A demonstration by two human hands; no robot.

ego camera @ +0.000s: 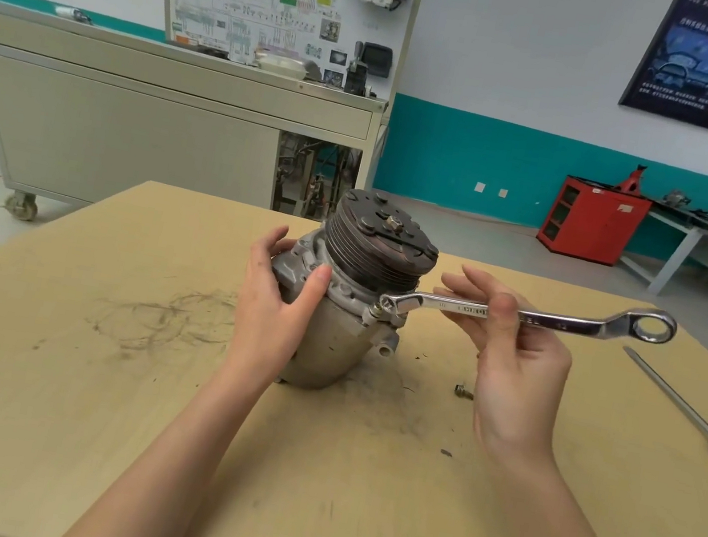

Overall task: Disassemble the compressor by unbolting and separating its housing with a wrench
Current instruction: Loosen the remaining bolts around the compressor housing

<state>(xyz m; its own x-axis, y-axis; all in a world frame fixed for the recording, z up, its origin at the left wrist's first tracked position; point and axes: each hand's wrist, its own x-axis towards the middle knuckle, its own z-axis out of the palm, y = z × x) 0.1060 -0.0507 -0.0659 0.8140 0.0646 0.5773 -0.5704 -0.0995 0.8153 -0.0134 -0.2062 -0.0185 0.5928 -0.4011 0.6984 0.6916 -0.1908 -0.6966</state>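
The compressor (331,339) stands near the middle of the worktop (88,388), pulley (382,245) end up. The left grip (276,302) is curled around the housing, thumb on the flange. One ring end of the wrench (567,325) sits on a flange bolt (378,307). The right grip (517,370) pinches the wrench shank between thumb and fingers. A loose bolt (464,391) lies near the compressor. A screwdriver (688,415) lies well apart, to the right.

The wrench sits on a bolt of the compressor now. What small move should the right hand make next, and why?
Probably swing the wrench through a short arc to loosen the bolt. Its ring end sits on the bolt head, which stands out from the housing flange; the right hand pinches the shank, and the left hand grips the compressor to steady it.
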